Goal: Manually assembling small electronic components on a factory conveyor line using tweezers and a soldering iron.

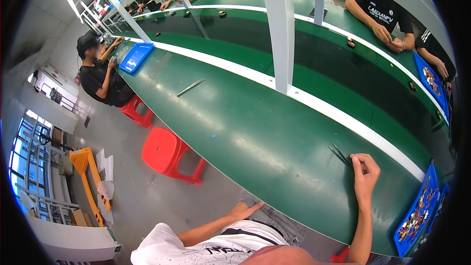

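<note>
A long green worktop (265, 132) runs diagonally from upper left to lower right, its near edge bordering the person's lap and the grey floor (122, 176). Along its far side a raised white rail (225, 65) separates it from a dark green belt (333, 88). A thick grey post (280, 34) rises at the rail, beyond and to the left of the right hand (365, 168). A broad stretch of green surface lies between that hand and a second pair of tweezers, the silver pair (191, 87), further up the worktop. To the right, near the right forearm, a blue tray (430, 176) takes up the corner.

The dark tweezers (339, 155) are in the right hand, over the right part of the worktop. Its fingers are pinched together on their rear end. Two slim prongs stand slightly apart, tips pointing up and left toward the rail; whether they touch the surface I cannot tell. The left hand (248, 210) lies low at the lap, just beside the near edge, fingers extended and loose.

The worktop is smooth and faintly glossy, with pale scuffs and a tiny blue speck. The right-hand tray is shallow and filled with small mixed-colour pieces. A matching blue tray (136, 58) sits at the far left, beside a seated co-worker (100, 78) in black. A red stool (164, 149) with a rounded square seat stands by the near edge.
</note>
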### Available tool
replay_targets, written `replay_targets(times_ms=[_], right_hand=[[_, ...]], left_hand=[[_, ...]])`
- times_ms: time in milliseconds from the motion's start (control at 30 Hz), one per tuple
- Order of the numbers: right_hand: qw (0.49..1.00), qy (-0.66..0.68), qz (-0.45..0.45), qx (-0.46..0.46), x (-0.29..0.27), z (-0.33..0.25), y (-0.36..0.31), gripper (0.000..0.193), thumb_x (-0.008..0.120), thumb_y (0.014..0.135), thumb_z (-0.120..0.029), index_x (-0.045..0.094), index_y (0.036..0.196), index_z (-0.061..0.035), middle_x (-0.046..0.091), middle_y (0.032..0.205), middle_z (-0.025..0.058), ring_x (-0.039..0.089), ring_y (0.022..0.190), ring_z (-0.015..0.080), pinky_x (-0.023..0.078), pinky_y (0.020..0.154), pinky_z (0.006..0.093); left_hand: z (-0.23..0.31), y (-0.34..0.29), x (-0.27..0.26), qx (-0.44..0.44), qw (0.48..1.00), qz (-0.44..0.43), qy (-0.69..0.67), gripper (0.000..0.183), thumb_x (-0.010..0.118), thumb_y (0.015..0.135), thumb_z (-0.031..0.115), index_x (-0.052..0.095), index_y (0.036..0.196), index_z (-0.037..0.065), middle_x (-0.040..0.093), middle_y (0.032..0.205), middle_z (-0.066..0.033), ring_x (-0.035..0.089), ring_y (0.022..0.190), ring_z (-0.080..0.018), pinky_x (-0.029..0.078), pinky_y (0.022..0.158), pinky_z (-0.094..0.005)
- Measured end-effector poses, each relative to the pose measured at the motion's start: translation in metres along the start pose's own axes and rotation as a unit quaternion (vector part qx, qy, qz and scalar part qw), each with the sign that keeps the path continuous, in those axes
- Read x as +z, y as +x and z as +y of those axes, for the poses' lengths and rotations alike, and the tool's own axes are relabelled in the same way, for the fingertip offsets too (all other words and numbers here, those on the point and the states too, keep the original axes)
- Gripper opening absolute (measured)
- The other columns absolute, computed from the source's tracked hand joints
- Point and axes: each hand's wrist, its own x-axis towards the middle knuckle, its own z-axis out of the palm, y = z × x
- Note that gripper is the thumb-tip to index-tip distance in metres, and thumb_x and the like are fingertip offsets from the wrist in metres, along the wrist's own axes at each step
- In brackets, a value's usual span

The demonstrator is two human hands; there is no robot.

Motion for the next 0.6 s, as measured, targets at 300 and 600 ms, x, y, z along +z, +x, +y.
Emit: replay_targets(times_ms=[300,600], right_hand=[[1.000,0.014,-0.004,0.013,-0.001,0.001,0.003,0.011,0.068,0.095,-0.004,0.073,0.092,0.0051,0.070,0.091,0.0022,0.041,0.064,0.0038,0.029,0.056,0.0231],[1.000,0.014,0.004,-0.023,0.002,0.003,0.003,0.008,0.072,0.094,-0.003,0.074,0.089,0.0030,0.075,0.092,0.0060,0.036,0.055,0.0038,0.027,0.050,0.0236]], left_hand=[[0.020,-0.028,-0.011,0.052,0.996,0.058,-0.047,0.114,0.034,0.090,0.091,0.069,0.122,-0.012,0.068,0.108,-0.0415,0.064,0.114,-0.0481,0.045,0.104,-0.0511],[-0.005,0.011,0.009,0.051,0.999,0.011,-0.012,0.108,0.037,0.090,0.090,0.068,0.130,-0.005,0.068,0.116,-0.0362,0.065,0.118,-0.0419,0.047,0.103,-0.0478]])
